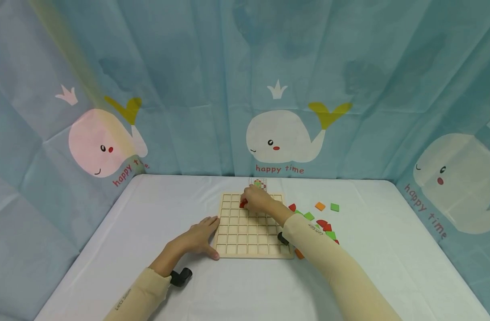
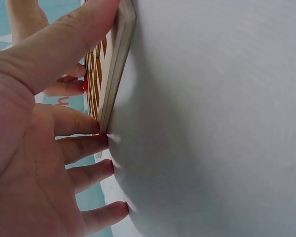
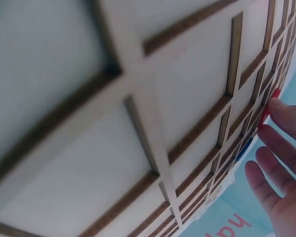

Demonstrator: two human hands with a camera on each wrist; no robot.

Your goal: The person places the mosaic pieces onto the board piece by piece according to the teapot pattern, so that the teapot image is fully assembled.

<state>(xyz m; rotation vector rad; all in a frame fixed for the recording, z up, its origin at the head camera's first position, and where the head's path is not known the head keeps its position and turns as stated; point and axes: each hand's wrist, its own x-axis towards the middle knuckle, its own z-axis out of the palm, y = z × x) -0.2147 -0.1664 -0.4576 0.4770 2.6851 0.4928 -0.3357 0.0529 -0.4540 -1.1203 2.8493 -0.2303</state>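
Note:
A wooden grid board (image 1: 248,236) lies flat on the white table, its square cells framed by raised strips. My left hand (image 1: 199,236) rests at the board's left edge, fingers spread and fairly straight, thumb by the near left corner. Over the far part of the grid, my right hand (image 1: 258,199) pinches a small red piece (image 3: 269,109) between thumb and forefinger, at the cells. In the right wrist view a blue piece (image 3: 244,149) shows just past the red one. The right hand hides several far cells.
A small printed pattern card (image 1: 263,183) lies behind the board. Loose red, green and orange pieces (image 1: 309,216) are scattered to its right, partly behind the right sleeve. One orange piece (image 1: 299,253) lies by the near right corner. A whale-print curtain (image 1: 188,133) hangs behind the table.

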